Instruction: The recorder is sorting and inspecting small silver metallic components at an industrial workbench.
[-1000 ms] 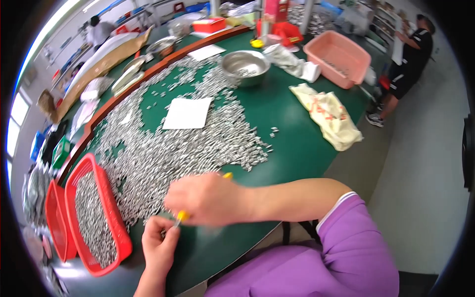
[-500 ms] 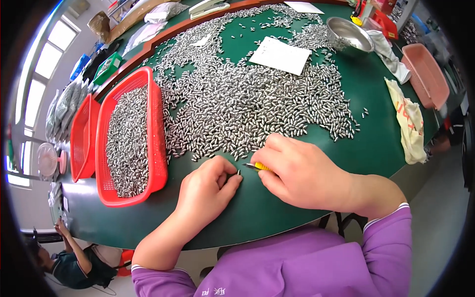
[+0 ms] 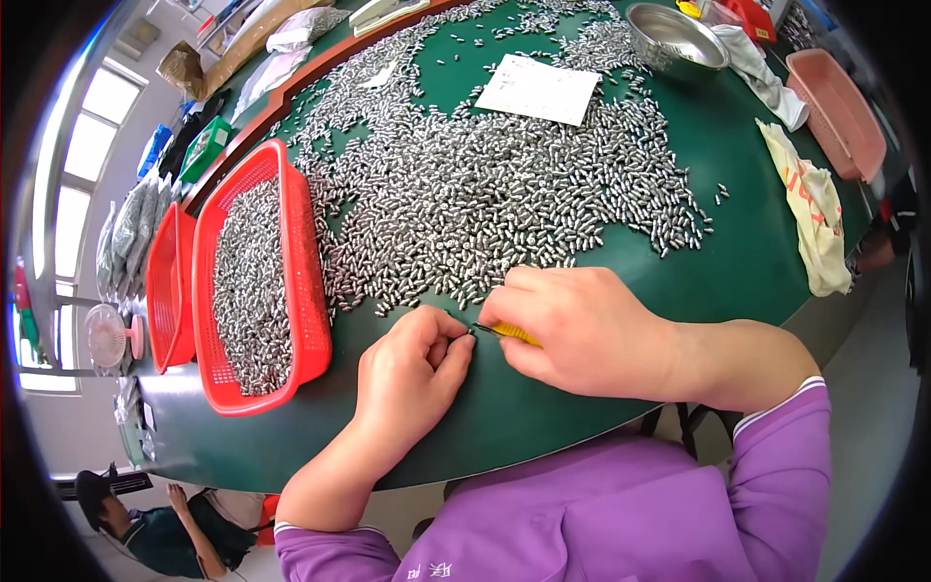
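My left hand (image 3: 412, 371) is closed just above the green table's near part, thumb and forefinger pinching a small metal part (image 3: 471, 331), mostly hidden by the fingertips. My right hand (image 3: 587, 335) is wrapped round a yellow-handled knife (image 3: 518, 334). Its dark, narrow tip points left and meets the small part at my left fingertips; whether it touches cannot be made out. Right beyond both hands spreads a wide heap of small silvery, bullet-shaped metal parts (image 3: 465, 213).
A red plastic basket (image 3: 308, 262) full of the same parts stands left, beside another red basket (image 3: 160, 291). White paper (image 3: 538, 89) lies on the heap. A metal bowl (image 3: 679, 37), pale cloth (image 3: 810, 213) and pink basket (image 3: 836, 116) are right. A person (image 3: 175, 529) sits lower left.
The knife's tip has moved left, closing the gap to the small part in my left fingers. The view has shifted slightly. Lower left, the other person has shifted posture.
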Demonstrator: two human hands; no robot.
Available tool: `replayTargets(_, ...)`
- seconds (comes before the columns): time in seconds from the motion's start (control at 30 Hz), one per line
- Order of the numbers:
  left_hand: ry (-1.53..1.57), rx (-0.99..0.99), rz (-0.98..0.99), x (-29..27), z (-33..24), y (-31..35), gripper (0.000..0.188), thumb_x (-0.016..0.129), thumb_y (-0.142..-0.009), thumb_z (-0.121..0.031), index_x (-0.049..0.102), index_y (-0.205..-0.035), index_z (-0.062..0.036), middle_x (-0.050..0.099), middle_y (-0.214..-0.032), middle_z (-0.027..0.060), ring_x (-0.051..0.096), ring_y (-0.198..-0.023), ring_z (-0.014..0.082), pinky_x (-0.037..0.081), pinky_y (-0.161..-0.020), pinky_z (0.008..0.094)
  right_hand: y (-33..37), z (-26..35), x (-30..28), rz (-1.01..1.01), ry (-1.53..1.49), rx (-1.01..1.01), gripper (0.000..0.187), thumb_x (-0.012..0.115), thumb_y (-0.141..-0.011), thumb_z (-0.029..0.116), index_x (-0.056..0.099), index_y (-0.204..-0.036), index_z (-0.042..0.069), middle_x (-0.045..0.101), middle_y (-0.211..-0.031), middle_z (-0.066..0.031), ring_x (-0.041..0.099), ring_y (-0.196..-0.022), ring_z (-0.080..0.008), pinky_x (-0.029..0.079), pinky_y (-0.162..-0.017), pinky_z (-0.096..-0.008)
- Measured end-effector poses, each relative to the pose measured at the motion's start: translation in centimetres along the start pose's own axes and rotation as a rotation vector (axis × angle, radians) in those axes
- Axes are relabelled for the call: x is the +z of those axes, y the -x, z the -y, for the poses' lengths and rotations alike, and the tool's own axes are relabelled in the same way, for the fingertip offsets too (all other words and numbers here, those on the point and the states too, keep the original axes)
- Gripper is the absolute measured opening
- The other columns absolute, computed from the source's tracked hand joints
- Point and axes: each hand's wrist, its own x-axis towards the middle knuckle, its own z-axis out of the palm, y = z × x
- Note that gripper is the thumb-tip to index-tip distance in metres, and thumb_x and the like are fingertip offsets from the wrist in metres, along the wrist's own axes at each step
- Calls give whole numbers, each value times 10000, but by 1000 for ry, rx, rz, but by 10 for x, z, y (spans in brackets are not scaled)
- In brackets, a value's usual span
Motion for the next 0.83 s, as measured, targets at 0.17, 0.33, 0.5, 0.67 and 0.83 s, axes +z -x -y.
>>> replayTargets(0.17,37,16,-27,2,1,1,130,706,-810,-104,586,-824,-56,516,-624,34,504,-517,160,423,-515,317,2,1,2,5,-7,-5,160,630,-793,120,616,-945,73,586,-855,-69,631,-799,-256,517,-667,-378)
replayTargets(0.33,40,15,-40,3,2,1,132,711,-810,-98,587,-810,-55,533,-626,37,510,-512,155,426,-514,314,2,0,4,13,-13,0,164,632,-791,122,620,-947,73,586,-859,-73,633,-799,-262,518,-667,-377)
replayTargets(0.5,77,23,-53,5,3,0,136,716,-809,-95,588,-809,-49,545,-633,44,521,-520,157,433,-519,310,-2,-4,2,49,-161,38,114,627,-775,117,617,-868,51,593,-852,-112,625,-787,-310,514,-698,-426)
replayTargets(0.67,91,-64,33,0,1,-4,135,710,-814,-94,587,-808,-41,543,-635,53,518,-533,161,437,-534,313,-8,-7,2,69,-185,33,105,622,-761,110,635,-846,51,610,-843,-124,622,-803,-329,505,-721,-442)
replayTargets(0.83,91,-80,57,-1,-2,-5,130,707,-819,-101,592,-819,-40,547,-643,56,525,-553,153,443,-551,312,-11,0,-3,140,-106,12,123,628,-738,99,638,-852,54,613,-838,-137,623,-823,-334,504,-728,-441)
